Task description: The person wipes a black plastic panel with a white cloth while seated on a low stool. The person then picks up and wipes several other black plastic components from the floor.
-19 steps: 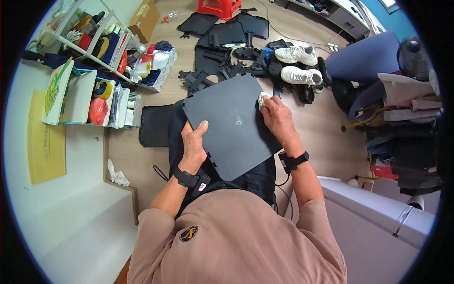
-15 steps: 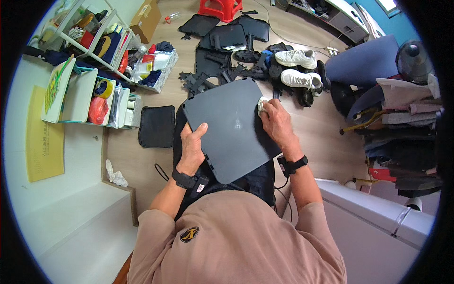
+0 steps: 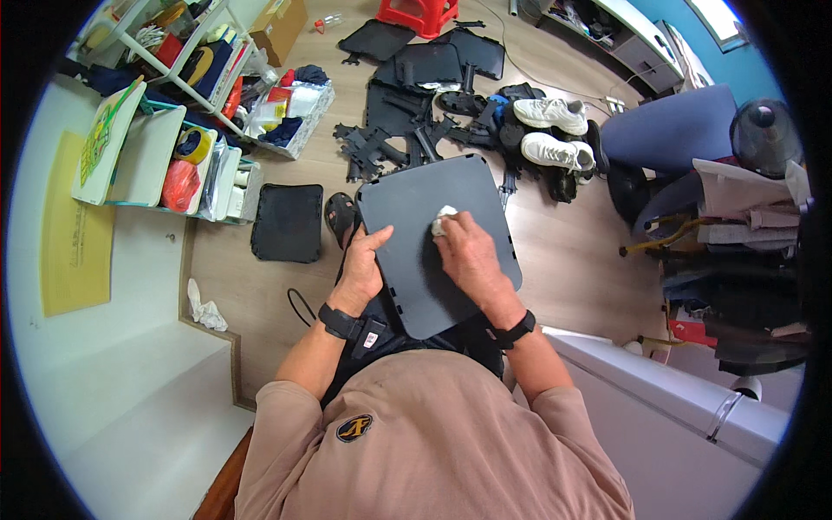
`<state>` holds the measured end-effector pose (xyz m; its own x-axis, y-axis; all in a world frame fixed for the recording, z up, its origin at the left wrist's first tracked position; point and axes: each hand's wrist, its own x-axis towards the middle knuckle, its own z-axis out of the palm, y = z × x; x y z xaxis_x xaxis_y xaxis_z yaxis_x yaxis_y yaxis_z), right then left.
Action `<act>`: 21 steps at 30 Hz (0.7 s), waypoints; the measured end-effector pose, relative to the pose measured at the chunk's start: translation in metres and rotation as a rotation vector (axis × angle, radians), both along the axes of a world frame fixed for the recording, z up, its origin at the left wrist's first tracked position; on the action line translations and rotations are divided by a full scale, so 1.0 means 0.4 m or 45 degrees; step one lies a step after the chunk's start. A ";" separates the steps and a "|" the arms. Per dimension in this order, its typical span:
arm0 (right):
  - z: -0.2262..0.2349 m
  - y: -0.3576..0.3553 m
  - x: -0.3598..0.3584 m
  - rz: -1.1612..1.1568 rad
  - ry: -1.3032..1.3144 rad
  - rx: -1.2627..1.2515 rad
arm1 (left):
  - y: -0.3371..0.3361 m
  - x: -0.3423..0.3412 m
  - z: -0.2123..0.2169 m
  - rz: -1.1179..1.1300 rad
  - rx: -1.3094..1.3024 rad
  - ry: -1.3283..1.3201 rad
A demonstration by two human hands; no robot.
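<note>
one flat, dark grey plastic panel with round corners [image 3: 416, 260] is in the middle of the frame, turned a bit. the left hand [image 3: 362, 273] is half curled around its left edge, thumb on top, other fingers mostly hidden. the right hand [image 3: 472, 260] has its fingers pinched around one small, crumpled white wad [image 3: 443, 221] on the panel's face. this looks like the wiping step; the next move seems to call for a steady panel and a rub across the rest. one black square panel [image 3: 287, 223] lies left of the middle, and at least four flat black panels [image 3: 377, 41] lie near the top. there are two white lace-up shoes [image 3: 559, 152] at upper right and one red plastic stool [image 3: 418, 16] at the top. the jumbled black plastic parts [image 3: 373, 149] are too mixed up to count.
</note>
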<state>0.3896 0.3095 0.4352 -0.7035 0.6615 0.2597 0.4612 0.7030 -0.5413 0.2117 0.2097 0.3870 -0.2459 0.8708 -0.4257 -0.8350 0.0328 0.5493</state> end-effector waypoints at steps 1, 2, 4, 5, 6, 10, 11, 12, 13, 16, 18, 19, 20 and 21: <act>0.000 -0.013 -0.011 0.038 0.045 0.002 | 0.002 0.000 -0.004 0.015 0.016 -0.019; -0.001 -0.026 -0.026 0.062 0.026 0.008 | 0.004 -0.001 -0.007 0.016 0.024 -0.070; 0.000 -0.048 -0.053 0.150 0.011 -0.012 | 0.006 -0.007 -0.009 0.036 0.022 -0.171; 0.000 -0.059 -0.067 0.200 0.014 -0.014 | 0.006 -0.011 -0.010 0.032 0.055 -0.157; -0.001 -0.072 -0.080 0.221 0.011 0.012 | 0.004 -0.014 -0.010 0.033 0.083 -0.140; -0.006 -0.109 -0.121 0.396 0.094 0.021 | -0.012 -0.021 -0.021 -0.010 0.009 -0.036; -0.005 -0.111 -0.123 0.426 0.077 0.025 | -0.015 -0.026 -0.026 -0.055 -0.097 -0.032; -0.005 -0.111 -0.125 0.456 0.060 0.033 | -0.017 -0.017 -0.031 -0.028 -0.028 0.033; -0.004 -0.109 -0.125 0.485 0.044 0.042 | -0.017 -0.019 -0.036 -0.036 -0.047 0.053; -0.001 -0.077 -0.111 0.510 0.097 0.042 | -0.005 -0.020 -0.042 -0.053 -0.036 0.092; 0.000 -0.048 -0.100 0.413 0.033 0.063 | 0.009 -0.008 -0.037 -0.004 -0.036 0.137; -0.001 -0.029 -0.094 0.368 0.005 0.077 | 0.013 -0.004 -0.031 0.003 -0.036 0.159; -0.002 0.000 -0.084 0.322 0.023 0.116 | 0.015 -0.001 -0.024 0.009 -0.038 0.178; -0.002 0.027 -0.069 0.267 0.010 0.152 | 0.015 0.001 -0.017 0.019 -0.042 0.196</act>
<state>0.3622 0.3203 0.4345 -0.8201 0.4652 0.3332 0.2942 0.8422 -0.4519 0.2122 0.2158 0.3804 -0.3231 0.8527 -0.4106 -0.7413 0.0417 0.6699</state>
